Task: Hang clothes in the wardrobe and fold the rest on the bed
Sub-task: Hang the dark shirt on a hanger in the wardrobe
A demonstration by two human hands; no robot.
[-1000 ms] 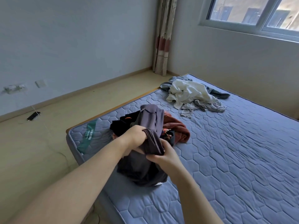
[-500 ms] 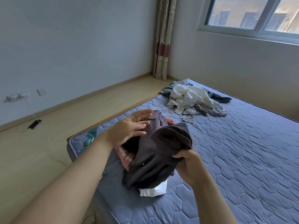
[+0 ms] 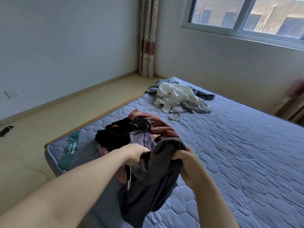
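I hold a dark grey garment (image 3: 148,191) up over the near corner of the blue quilted mattress (image 3: 238,153). My left hand (image 3: 136,153) grips its upper left edge, and my right hand (image 3: 184,160) grips the bunched top on the right. The cloth hangs down between my forearms. Behind it lies a heap of dark clothes (image 3: 115,137) with a rust-red garment (image 3: 158,127) on top. A second pile of white and grey clothes (image 3: 177,97) lies at the far side of the mattress.
Bare wooden floor (image 3: 57,116) runs along the left of the bed, with a phone on a cable (image 3: 5,130) near the wall. A patterned curtain (image 3: 148,38) hangs in the corner. A window (image 3: 246,15) sits above the far wall.
My left hand, open half a second ago, has closed on the garment's left edge. The garment now hangs lower and more spread between both hands.
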